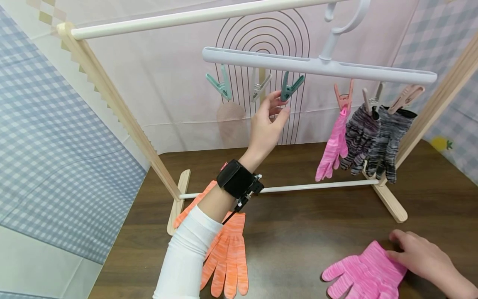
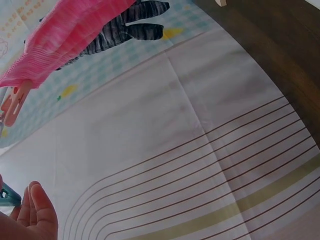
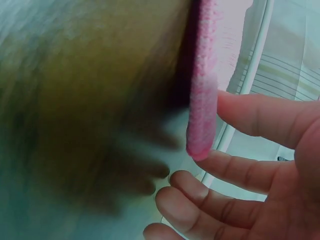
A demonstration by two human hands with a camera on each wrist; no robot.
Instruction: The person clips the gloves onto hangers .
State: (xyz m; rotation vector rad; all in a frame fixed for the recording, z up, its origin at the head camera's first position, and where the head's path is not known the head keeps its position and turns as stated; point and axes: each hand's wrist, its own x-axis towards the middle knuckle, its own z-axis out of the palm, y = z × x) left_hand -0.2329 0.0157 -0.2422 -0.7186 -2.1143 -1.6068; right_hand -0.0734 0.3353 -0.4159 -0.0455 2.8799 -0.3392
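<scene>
Raised beneath the hanger (image 1: 269,61), my left hand (image 1: 266,124) touches the lower end of a dark teal clip (image 1: 289,88) with its fingertips. Its thumb lies just below the clip, apart from it. In the left wrist view the clip (image 2: 9,196) is partly cut off at the edge. On the table at the front right, my right hand (image 1: 423,253) pinches the edge of a flat pink glove (image 1: 367,270). The right wrist view shows that glove's edge (image 3: 204,107) between thumb and index finger. A pair of orange gloves (image 1: 228,253) lies under my left forearm.
A light teal clip (image 1: 222,85) and a white clip (image 1: 258,88) hang left of my hand. Farther right, clips hold a pink glove (image 1: 334,143) and dark grey gloves (image 1: 386,139). The wooden rack (image 1: 123,112) has a white lower bar (image 1: 317,185) near the table.
</scene>
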